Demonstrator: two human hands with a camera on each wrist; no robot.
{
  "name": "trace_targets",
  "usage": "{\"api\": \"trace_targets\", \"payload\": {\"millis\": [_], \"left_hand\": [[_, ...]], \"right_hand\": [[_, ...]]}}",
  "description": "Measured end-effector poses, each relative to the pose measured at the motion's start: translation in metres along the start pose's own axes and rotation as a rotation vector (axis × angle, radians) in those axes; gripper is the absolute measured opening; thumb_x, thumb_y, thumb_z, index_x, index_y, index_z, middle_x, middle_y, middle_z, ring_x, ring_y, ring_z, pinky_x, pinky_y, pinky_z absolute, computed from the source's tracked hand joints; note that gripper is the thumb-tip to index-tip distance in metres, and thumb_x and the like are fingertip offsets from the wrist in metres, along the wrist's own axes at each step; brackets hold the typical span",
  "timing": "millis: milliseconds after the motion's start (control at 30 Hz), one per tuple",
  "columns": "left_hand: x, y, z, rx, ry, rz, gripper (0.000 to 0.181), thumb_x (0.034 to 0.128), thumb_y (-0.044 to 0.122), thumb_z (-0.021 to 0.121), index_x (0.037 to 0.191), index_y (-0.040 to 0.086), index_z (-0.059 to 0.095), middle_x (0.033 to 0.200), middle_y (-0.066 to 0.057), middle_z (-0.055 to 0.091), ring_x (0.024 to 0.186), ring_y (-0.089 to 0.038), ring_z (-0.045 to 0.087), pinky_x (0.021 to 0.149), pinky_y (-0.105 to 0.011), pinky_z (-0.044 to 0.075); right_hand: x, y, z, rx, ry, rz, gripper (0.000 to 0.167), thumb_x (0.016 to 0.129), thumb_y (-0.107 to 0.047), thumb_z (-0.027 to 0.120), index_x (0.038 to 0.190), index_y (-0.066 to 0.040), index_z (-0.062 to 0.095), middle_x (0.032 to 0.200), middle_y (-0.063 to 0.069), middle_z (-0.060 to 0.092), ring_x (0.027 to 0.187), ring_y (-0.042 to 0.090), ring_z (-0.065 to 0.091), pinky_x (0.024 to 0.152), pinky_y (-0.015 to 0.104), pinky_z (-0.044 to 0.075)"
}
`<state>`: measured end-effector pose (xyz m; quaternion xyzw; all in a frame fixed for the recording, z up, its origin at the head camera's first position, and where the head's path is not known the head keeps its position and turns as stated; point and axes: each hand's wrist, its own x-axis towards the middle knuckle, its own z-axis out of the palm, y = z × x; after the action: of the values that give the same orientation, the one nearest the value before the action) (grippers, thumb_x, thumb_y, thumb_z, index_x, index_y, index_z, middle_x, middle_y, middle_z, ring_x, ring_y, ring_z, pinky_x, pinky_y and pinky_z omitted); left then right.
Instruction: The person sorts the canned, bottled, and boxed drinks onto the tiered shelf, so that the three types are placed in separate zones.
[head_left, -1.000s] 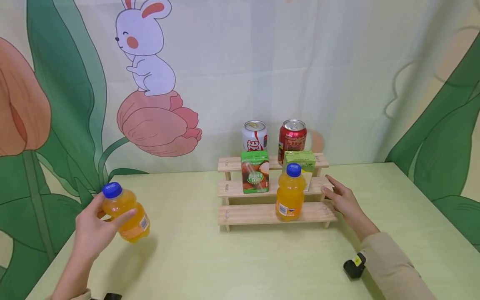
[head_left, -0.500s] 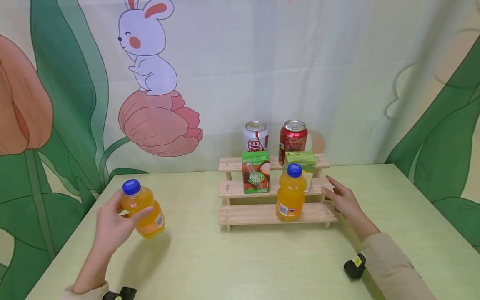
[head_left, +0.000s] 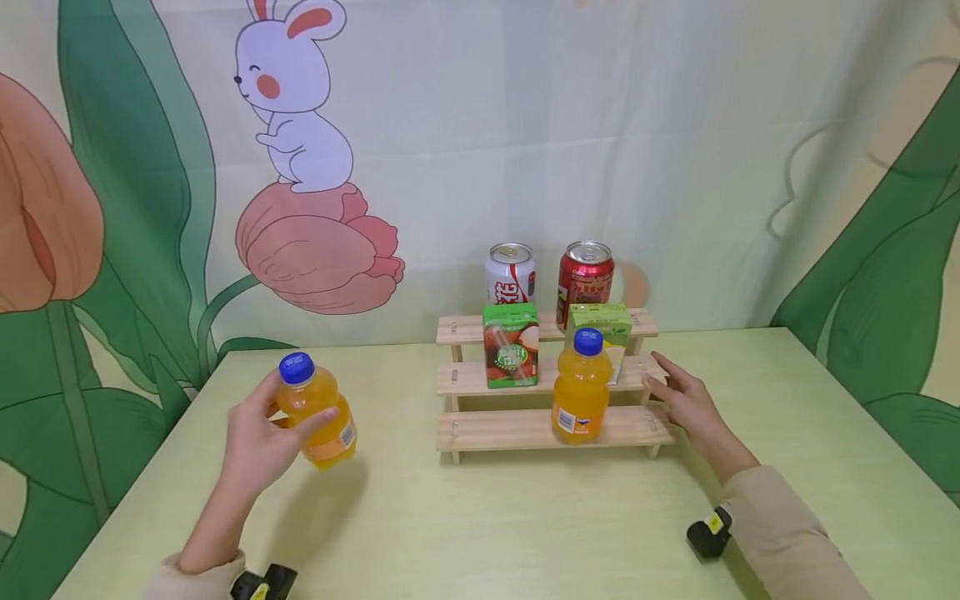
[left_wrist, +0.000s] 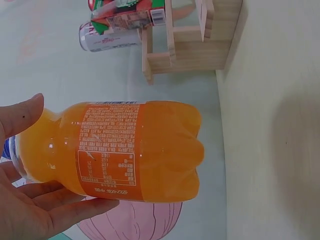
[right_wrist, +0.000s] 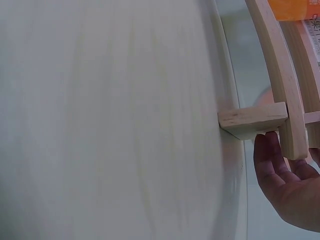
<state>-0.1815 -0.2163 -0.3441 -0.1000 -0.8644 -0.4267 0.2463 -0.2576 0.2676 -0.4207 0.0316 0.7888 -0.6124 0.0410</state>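
Observation:
In the head view my left hand point(head_left: 258, 437) holds a small bottle of orange soda point(head_left: 311, 398) with a blue cap, tilted above the table's left part. The left wrist view shows the fingers and thumb round the neck end of that bottle point(left_wrist: 135, 150), its label facing the camera. A three-step wooden rack point(head_left: 502, 428) stands to the right of it. My right hand point(head_left: 693, 408) grips the rack's right end. In the right wrist view its fingers point(right_wrist: 270, 167) curl behind the wood beside a leg. A second orange soda bottle point(head_left: 581, 392) stands upright on the lowest step.
On the middle step are a red-and-green juice box point(head_left: 512, 346) and a light green drink carton point(head_left: 602, 317), partly hidden. A white can point(head_left: 511, 271) and a red can point(head_left: 586, 275) occupy the top step. A printed curtain point(head_left: 450, 167) hangs behind the table point(head_left: 480, 525).
My left hand has moved right and slightly up with the orange soda bottle, closer to the rack. The right hand keeps its place at the rack's end.

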Motion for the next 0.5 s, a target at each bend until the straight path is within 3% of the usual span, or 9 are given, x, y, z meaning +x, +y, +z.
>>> {"api": "trace_targets", "payload": {"millis": [500], "left_hand": [[0.001,0.012,0.016,-0.036,-0.054,0.023,0.045,0.0724,0.003,0.075,0.113,0.003,0.055,0.103,-0.016,0.063,0.093,-0.032,0.060,0.069,-0.048,0.053]], "right_hand": [[0.000,0.001,0.000,0.009,-0.001,0.002,0.069,0.093,-0.036,0.048,0.147,-0.015,0.010,0.148,0.025,0.002,0.135,0.038,0.005,0.099,0.063,0.021]]}}
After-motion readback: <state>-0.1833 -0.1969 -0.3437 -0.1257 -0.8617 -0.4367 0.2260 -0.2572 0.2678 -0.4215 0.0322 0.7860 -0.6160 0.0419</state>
